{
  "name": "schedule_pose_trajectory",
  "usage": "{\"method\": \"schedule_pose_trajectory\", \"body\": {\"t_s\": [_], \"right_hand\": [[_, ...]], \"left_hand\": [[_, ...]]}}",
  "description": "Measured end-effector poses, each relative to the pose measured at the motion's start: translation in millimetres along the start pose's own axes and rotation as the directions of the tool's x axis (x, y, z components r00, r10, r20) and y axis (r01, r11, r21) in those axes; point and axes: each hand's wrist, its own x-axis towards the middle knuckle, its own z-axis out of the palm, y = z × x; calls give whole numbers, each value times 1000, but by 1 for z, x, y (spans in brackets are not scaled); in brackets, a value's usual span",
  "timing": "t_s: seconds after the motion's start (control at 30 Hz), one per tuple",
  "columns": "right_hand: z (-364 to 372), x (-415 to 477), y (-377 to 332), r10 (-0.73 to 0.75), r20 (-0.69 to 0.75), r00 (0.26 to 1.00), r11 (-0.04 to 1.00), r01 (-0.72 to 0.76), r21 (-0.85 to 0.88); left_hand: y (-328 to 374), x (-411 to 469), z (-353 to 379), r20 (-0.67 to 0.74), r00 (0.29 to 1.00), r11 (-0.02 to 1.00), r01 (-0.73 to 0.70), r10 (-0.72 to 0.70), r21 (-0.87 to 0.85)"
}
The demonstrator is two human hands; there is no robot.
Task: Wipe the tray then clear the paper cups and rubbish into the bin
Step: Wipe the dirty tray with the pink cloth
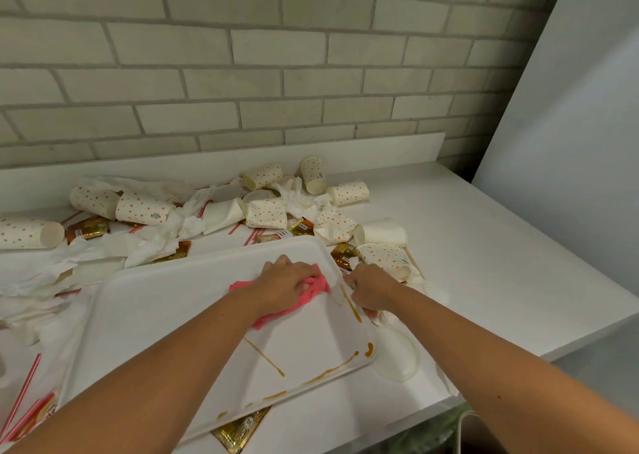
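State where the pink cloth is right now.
Head view, centre: the pink cloth lies on the white tray near its far right corner, gripped by the left hand, beside the right hand.

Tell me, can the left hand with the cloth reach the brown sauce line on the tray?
Probably yes. The left hand holds the pink cloth on the tray, and the sauce line lies nearby with only bare tray between.

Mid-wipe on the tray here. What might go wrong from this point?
1. Brown sauce streaks run along the tray's near and right rims; the cloth under the left hand may push them onto the counter.
2. The tray rests on a sauce packet, so it might rock, though the right hand steadies the rim.
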Motion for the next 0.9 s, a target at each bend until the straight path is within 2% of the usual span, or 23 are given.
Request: {"method": "schedule_pose_trajectory", "body": {"t_s": [0.13,0.2,0.33,0.43,0.57,0.67,0.73,0.9], "right_hand": [[-1,2,-3,-31,10,999,999,32,-36],[-1,2,-4,-21,8,1000,999,21,-25],[1,4,-6,0,0,1000,1000,0,-6],[3,5,-7,13,21,1000,997,-15,72],[1,2,-8,22,35,999,996,-25,86],[3,3,-7,32,36,999,993,-36,109],[3,3,-6,24,50,998,992,-30,121],[3,5,-5,20,50,999,994,-25,106]], "left_hand": [[1,12,0,-76,981,980,186,-181,69],[9,19,3,-79,978,975,198,-191,103],[25,24,17,-49,992,992,117,-115,54],[29,19,21,-39,998,998,50,-49,31],[26,1,12,51,995,995,-87,84,58],[14,-9,6,97,987,989,-134,128,56],[4,-9,1,65,993,993,-105,102,49],[7,3,3,-77,993,991,92,-85,93]]}}
